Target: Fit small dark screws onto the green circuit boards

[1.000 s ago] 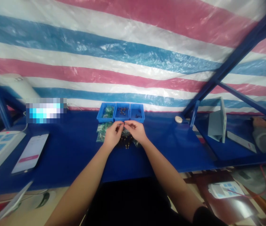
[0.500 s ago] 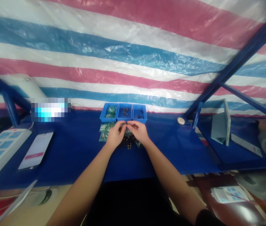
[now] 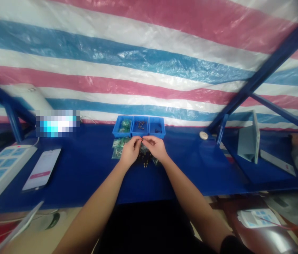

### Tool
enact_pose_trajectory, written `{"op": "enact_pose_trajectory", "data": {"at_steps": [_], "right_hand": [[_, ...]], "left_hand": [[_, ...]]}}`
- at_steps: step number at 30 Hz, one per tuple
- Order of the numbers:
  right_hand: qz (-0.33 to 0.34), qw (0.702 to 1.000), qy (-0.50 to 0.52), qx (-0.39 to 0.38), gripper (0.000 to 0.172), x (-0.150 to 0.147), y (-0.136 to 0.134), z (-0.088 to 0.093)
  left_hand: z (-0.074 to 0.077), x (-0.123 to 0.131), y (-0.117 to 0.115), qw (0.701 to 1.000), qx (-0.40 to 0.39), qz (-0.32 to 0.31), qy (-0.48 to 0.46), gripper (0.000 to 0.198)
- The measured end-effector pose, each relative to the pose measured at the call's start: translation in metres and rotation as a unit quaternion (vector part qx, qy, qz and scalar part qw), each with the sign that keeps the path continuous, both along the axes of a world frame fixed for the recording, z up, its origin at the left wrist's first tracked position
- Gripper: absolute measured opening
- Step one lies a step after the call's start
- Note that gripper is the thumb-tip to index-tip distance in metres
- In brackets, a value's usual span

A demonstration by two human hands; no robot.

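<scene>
Tiny metal part (image 3: 141,139), just below centre of the frame, held in a steady, close fingertip pinch between left hand (image 3: 130,151) and right hand (image 3: 155,147), above green plastic bags (image 3: 118,147), below three blue bins (image 3: 138,127) on a blue bench (image 3: 191,165).

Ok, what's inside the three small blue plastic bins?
The left blue plastic bin holds green bagged parts, the middle bin small dark metal pieces, the right bin a few dark bits. Front walls hide the floors.
</scene>
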State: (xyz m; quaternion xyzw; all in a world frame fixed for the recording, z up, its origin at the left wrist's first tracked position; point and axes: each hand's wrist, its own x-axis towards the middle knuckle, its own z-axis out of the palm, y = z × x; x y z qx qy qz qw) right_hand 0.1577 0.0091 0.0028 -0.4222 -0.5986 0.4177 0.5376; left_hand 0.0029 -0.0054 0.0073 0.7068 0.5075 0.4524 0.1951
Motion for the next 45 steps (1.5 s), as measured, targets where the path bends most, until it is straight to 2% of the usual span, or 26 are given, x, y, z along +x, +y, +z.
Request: {"op": "enact_pose_trajectory", "data": {"at_steps": [11, 18, 27, 38, 45], "right_hand": [[0.007, 1.000, -0.009, 0.014, 0.029, -0.0012, -0.0025, 0.0021], [-0.020, 1.000, -0.016, 0.008, 0.030, 0.0018, 0.0007, 0.0008], [0.006, 1.000, -0.004, 0.011, 0.031, 0.0001, -0.0006, 0.0006], [-0.011, 1.000, -0.005, 0.012, 0.029, 0.0013, 0.0003, 0.0016], [0.010, 1.000, 0.009, 0.009, 0.031, -0.0009, -0.0010, 0.0011]], "left_hand": [[0.0003, -0.0001, -0.0010, 1.000, -0.013, 0.003, 0.007, 0.025], [-0.0001, 0.0003, -0.0016, 1.000, -0.013, 0.003, 0.000, 0.026], [-0.0007, -0.0001, -0.0003, 1.000, -0.005, 0.002, 0.001, 0.023], [-0.0032, 0.0003, 0.0000, 1.000, -0.001, 0.005, -0.009, 0.024], [-0.0017, 0.0002, 0.0001, 1.000, -0.006, 0.009, -0.008, 0.023]]}}
